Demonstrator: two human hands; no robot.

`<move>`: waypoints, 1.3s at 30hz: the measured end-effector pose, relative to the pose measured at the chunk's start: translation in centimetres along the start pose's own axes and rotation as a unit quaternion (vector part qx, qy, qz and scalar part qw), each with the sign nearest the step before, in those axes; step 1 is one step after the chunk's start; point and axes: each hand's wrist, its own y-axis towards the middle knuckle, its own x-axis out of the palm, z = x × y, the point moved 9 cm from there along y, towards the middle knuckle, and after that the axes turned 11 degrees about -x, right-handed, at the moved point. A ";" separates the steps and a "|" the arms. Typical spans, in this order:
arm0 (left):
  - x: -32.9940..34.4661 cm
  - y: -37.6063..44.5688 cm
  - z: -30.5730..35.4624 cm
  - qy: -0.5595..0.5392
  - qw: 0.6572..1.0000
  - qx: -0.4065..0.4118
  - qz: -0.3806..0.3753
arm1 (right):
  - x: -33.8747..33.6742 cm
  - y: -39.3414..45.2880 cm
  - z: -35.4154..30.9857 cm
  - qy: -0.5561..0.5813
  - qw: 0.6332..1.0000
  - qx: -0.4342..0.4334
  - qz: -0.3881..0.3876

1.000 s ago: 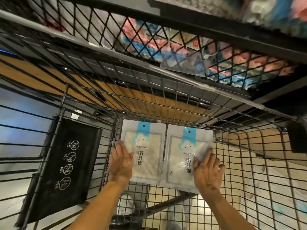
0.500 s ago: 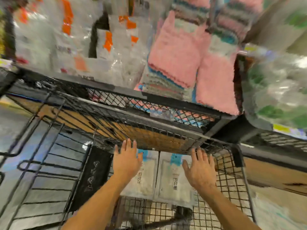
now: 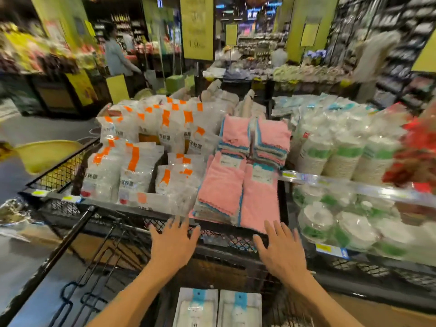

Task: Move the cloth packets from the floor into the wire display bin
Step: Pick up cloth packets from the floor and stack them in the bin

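Down at six o'clock, two flat white cloth packets with light blue tops are lying side by side in the black wire display bin (image 3: 113, 274). The left cloth packet (image 3: 197, 308) and the right cloth packet (image 3: 239, 309) are almost touching along their long edges. Each one is showing a small hole near the top and pale cloth behind a clear window. Their lower ends are running out of the picture.

Above them, the left hand (image 3: 174, 243) and the right hand (image 3: 280, 252) are hanging in the air with fingers spread out and straight. Both hands are loose and holding nothing. They are well apart from the packets.

Up past the hands, toward twelve o'clock, a black mesh shelf (image 3: 219, 234) is holding many goods. At eleven o'clock, clear plastic bags with orange labels (image 3: 132, 166) are standing in rows. At twelve o'clock, stacks of fluffy pink cloths with blue edges (image 3: 238, 185) are lying beside them. At two o'clock, stacks of white paper cups with green bands in clear wrap (image 3: 342, 156) are sitting on another shelf. At nine o'clock, a yellow plastic basin (image 3: 44, 153) is showing, but it is blurry.
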 end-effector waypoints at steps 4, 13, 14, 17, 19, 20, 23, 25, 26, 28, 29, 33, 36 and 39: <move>-7.5 -2.2 2.1 -0.029 0.999 0.019 0.029 | -8.1 -2.0 0.2 0.000 0.999 -0.004 0.033; -19.0 -8.0 10.0 -0.063 0.969 0.201 0.132 | -20.5 -10.7 1.8 -0.022 0.989 0.071 0.124; -19.8 -9.2 10.9 -0.061 0.961 0.226 0.144 | -21.0 -12.1 2.3 -0.026 0.988 0.089 0.126; -20.5 -12.2 13.8 -0.047 0.940 0.302 0.149 | -21.8 -16.7 3.6 -0.025 0.979 0.153 0.133; -20.6 -14.2 15.8 -0.051 0.925 0.350 0.137 | -22.2 -20.2 4.2 -0.017 0.970 0.200 0.138; -20.5 -15.3 16.8 -0.053 0.917 0.374 0.130 | -22.3 -21.9 4.5 -0.017 0.965 0.221 0.142; -19.7 -19.2 19.6 -0.039 0.883 0.450 0.127 | -22.5 -27.4 5.0 -0.016 0.946 0.281 0.159; -18.5 -21.9 21.7 -0.008 0.858 0.500 0.116 | -22.4 -31.4 5.4 -0.009 0.929 0.332 0.161; -18.0 -23.5 22.8 -0.002 0.847 0.520 0.110 | -22.3 -33.6 5.6 -0.004 0.920 0.357 0.162; -17.6 -26.8 24.4 -0.019 0.831 0.550 0.087 | -22.5 -38.1 5.8 0.002 0.899 0.401 0.173; -17.4 -28.6 25.2 -0.029 0.820 0.567 0.080 | -22.7 -40.5 5.9 -0.001 0.888 0.422 0.183; -16.2 -36.1 27.9 -0.040 0.777 0.627 0.046 | -22.7 -49.7 6.8 -0.017 0.841 0.502 0.202; -15.1 -42.2 29.5 -0.039 0.744 0.667 0.027 | -22.3 -56.1 7.1 -0.013 0.814 0.544 0.202; -13.6 -48.5 30.9 -0.039 0.714 0.699 0.012 | -21.5 -62.6 7.0 -0.001 0.794 0.568 0.215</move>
